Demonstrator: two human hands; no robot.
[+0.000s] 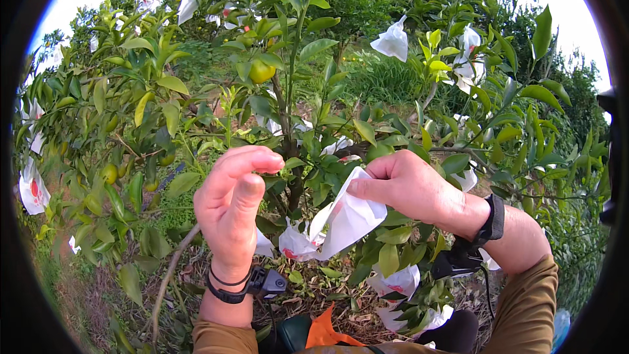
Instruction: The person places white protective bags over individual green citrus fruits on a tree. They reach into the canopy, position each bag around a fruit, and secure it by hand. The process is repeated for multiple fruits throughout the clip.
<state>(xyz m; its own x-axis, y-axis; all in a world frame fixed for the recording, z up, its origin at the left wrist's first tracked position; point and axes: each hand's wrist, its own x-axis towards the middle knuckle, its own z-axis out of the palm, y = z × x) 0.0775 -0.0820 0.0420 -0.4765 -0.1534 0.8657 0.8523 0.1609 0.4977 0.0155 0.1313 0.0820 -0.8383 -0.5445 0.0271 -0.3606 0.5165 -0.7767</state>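
My right hand (405,187) pinches the upper edge of a white paper fruit bag (350,221) between thumb and fingers. The bag hangs down to the left, with its mouth edge parted on that side. My left hand (233,201) is raised just left of the bag, fingers curved and thumb apart, holding nothing. Below and between the hands, another white bag with a red print (297,242) sits among the leaves of the citrus tree (295,172). Straps circle both wrists; the left one carries a small camera (268,282).
Several more white bags hang around, such as a bag at the upper right (393,40) and a bag at the far left (33,189). A yellow-green citrus fruit (261,72) hangs uncovered. A bare branch (172,275) rises beside my left forearm. Orange cloth (329,329) shows below.
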